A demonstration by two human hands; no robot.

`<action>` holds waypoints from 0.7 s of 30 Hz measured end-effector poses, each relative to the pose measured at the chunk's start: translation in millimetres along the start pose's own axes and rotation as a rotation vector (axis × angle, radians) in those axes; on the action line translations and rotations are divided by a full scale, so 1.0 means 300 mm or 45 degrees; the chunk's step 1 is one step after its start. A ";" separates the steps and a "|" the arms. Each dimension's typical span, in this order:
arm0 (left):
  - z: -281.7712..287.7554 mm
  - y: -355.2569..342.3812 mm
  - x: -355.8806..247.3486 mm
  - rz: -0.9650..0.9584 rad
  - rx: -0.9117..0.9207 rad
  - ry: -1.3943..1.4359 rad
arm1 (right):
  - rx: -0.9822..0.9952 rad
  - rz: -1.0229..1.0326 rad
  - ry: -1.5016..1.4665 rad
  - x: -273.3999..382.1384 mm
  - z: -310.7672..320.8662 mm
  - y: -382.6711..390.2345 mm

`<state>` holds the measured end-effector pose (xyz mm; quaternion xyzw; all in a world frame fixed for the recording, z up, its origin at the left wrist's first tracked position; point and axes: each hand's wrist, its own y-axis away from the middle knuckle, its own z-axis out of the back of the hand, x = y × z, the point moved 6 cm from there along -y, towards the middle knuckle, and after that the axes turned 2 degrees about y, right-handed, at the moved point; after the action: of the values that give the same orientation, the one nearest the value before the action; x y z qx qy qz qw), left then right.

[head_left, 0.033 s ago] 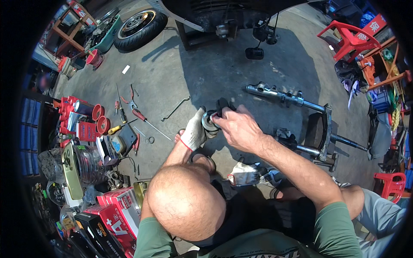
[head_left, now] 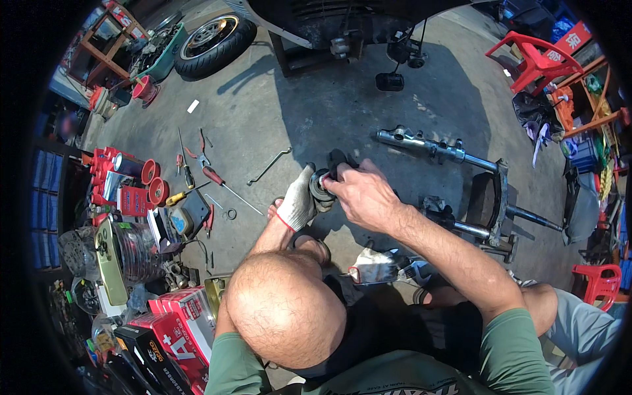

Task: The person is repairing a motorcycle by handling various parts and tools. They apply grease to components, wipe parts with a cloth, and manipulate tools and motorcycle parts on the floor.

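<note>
In a white work glove with a red cuff, my left hand (head_left: 298, 200) is closed around a round metal part (head_left: 320, 193) with a ring-shaped open end facing up. My bare right hand (head_left: 364, 195) reaches in from the right, fingers curled and their tips pressed at that open end. Whatever these fingertips may pinch is hidden. Something black (head_left: 338, 158) shows just beyond the right fingers. A metal fork assembly (head_left: 428, 146), with shiny tubes joined by a crosspiece, lies on the concrete to the right. A white glove (head_left: 372, 266) rests below my right wrist.
Pliers (head_left: 203, 160), screwdrivers (head_left: 212, 175), a bent wrench (head_left: 268, 166) and a small ring (head_left: 230, 214) lie to the left. A tyre (head_left: 216, 47) lies at the far left, below a raised vehicle (head_left: 336, 20). Boxes (head_left: 178, 342) crowd the near left; a red chair (head_left: 536, 62) stands right.
My right hand has shifted very slightly left at the part's open end. The left hand keeps its hold, and everything else looks the same.
</note>
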<state>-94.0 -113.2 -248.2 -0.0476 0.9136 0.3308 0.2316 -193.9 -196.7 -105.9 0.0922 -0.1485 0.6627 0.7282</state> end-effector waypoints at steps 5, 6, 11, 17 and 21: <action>-0.028 0.003 0.001 -0.041 -0.089 -0.203 | 0.195 0.190 0.161 0.007 -0.043 -0.028; -0.014 -0.003 0.011 0.051 0.045 -0.143 | 0.223 0.222 0.178 0.009 -0.058 -0.033; 0.062 -0.024 0.033 0.184 0.210 -0.117 | 0.127 0.198 0.245 -0.006 -0.072 -0.042; 0.048 -0.033 0.024 -0.004 -0.035 -0.163 | 0.132 -0.053 0.210 -0.018 -0.072 -0.040; 0.051 -0.020 0.025 0.045 -0.109 -0.131 | 0.222 -0.273 0.057 -0.036 -0.065 -0.044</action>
<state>-93.3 -107.8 -265.3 -0.0241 0.8861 0.3757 0.2702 -179.6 -201.6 -127.1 0.1557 -0.0634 0.5934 0.7872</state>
